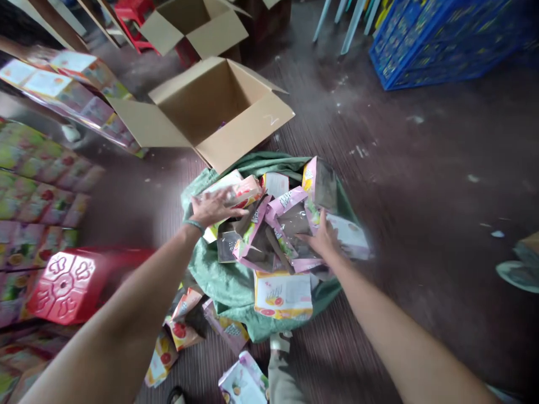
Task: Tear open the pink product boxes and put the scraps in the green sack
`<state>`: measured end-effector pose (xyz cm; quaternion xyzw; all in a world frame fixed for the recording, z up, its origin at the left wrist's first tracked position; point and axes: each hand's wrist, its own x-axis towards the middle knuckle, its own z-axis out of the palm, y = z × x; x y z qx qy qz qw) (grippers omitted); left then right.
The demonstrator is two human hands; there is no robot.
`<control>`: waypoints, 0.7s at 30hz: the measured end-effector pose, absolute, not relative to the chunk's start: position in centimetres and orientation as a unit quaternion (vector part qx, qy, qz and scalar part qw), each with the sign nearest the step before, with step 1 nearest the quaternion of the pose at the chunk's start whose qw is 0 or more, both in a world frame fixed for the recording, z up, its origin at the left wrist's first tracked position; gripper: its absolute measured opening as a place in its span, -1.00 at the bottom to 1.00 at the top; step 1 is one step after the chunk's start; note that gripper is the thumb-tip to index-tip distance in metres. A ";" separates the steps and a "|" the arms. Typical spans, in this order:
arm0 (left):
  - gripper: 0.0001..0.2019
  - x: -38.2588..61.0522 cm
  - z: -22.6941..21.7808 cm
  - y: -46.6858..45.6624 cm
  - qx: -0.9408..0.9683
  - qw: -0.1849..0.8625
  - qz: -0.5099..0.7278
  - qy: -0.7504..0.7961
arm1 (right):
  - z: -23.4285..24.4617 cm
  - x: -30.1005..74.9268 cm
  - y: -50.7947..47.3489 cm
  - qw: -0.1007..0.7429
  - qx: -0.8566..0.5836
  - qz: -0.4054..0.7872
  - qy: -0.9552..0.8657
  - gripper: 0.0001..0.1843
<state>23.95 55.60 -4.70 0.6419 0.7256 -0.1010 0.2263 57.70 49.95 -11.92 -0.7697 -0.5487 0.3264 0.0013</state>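
A green cloth sack [214,294] lies with its mouth spread wide, full of flattened and crumpled printed fruit cartons. My left hand [214,207] rests with fingers outstretched on an orange-and-white carton [248,188] at the sack's left side. Toward the right of the pile, my right hand [324,238] reaches in with thumb and forefinger apart, touching a pink carton with a clear window [295,221]. Its other fingers are partly hidden. At the sack's near edge sits a white-and-yellow carton [283,294].
Beyond the sack stands an open cardboard box [248,132], with another box [210,33] behind it. A red stool [63,286] and stacked fruit cartons [37,196] are on the left. Loose cartons [244,381] lie nearby. A blue crate [421,45] stands far right.
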 end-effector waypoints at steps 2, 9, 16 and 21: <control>0.27 27.3 -7.9 52.5 0.664 0.228 -0.108 0.704 | -13.8 56.7 49.8 -0.020 -0.773 0.309 -0.554 0.27; 0.27 31.7 -16.5 45.7 0.631 0.218 -0.109 0.736 | -19.9 56.1 48.1 -0.069 -0.774 0.253 -0.576 0.27; 0.18 32.5 -21.6 47.8 0.625 0.159 -0.153 0.749 | -23.2 56.6 51.1 -0.085 -0.766 0.275 -0.575 0.27; 0.18 32.8 -20.7 48.6 0.628 0.161 -0.156 0.745 | -22.9 57.3 53.1 -0.101 -0.753 0.325 -0.563 0.37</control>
